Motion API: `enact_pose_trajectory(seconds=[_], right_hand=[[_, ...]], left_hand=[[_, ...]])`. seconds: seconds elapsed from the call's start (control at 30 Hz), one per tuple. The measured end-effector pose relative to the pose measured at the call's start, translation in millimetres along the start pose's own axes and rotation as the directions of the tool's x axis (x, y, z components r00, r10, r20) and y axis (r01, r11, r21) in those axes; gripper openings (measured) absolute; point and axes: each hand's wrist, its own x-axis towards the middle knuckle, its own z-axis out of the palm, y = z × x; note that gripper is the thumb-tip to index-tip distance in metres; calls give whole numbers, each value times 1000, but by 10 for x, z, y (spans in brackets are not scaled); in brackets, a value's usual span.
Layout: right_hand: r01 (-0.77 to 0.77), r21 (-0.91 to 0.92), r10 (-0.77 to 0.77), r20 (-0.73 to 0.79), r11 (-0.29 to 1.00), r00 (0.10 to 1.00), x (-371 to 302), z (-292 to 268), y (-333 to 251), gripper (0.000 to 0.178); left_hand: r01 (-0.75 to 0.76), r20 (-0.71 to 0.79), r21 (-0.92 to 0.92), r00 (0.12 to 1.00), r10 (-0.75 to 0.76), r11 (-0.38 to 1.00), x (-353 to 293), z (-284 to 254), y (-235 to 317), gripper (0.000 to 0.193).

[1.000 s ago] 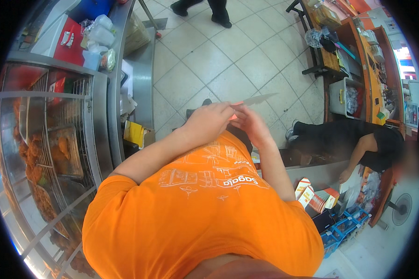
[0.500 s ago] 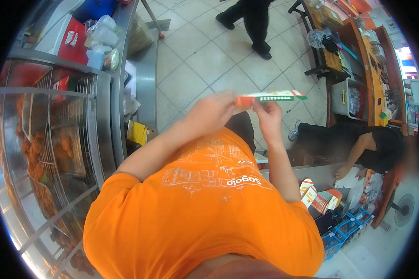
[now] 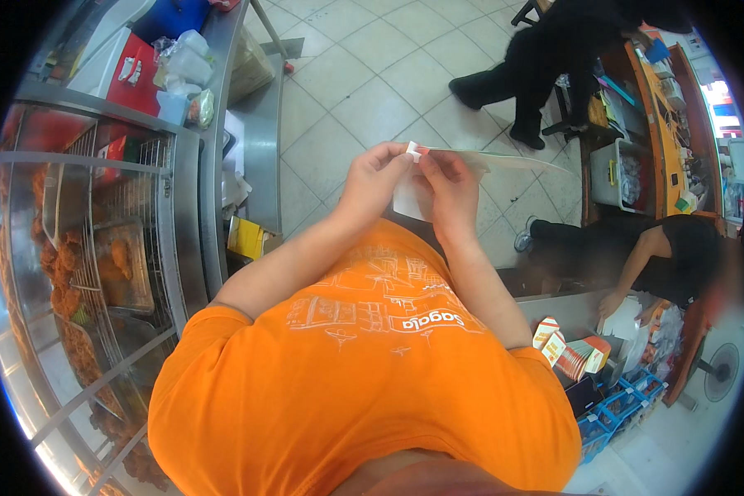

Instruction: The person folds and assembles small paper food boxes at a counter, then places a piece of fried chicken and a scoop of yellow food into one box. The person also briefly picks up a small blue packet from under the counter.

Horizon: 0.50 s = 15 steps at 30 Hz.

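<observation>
In front of my chest I hold a thin printed carton (image 3: pixel 413 197), seen nearly edge-on with its white inner side showing. My left hand (image 3: pixel 376 182) pinches a small white flap at its near left corner. Close beside it, the fingers of my right hand (image 3: pixel 452 190) are closed on the same edge, where a bit of orange print shows. A long panel of the carton stretches off to the right past my right hand. My fingers hide part of the folded corner.
On the left stands a glass-sided case with fried pieces (image 3: pixel 64 264) on racks. Several printed cartons (image 3: pixel 583 357) lie on the metal counter at right, near blue baskets (image 3: pixel 620 405). A person in black (image 3: pixel 690 260) leans over that counter; another person (image 3: pixel 537 66) walks at the far right.
The carton has turned so its white inner side shows, and my hands have drawn closer together at its corner. The walking person has moved right. The person at the counter has shifted white sheets.
</observation>
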Motion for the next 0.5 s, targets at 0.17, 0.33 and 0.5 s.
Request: enact_pose_trajectory(seconds=[0.17,0.33,0.5], right_hand=[[-52,19,51,48,998,998,62,-25,-33,26],[-39,67,36,46,997,998,95,-119,49,24],[-65,-37,66,28,997,997,116,-226,211,31]], left_hand=[[-58,19,34,998,58,998,17,-8,-52,24],[-188,114,236,980,165,953,77,-75,-111,23],[-179,98,248,982,160,952,112,-136,-124,22]])
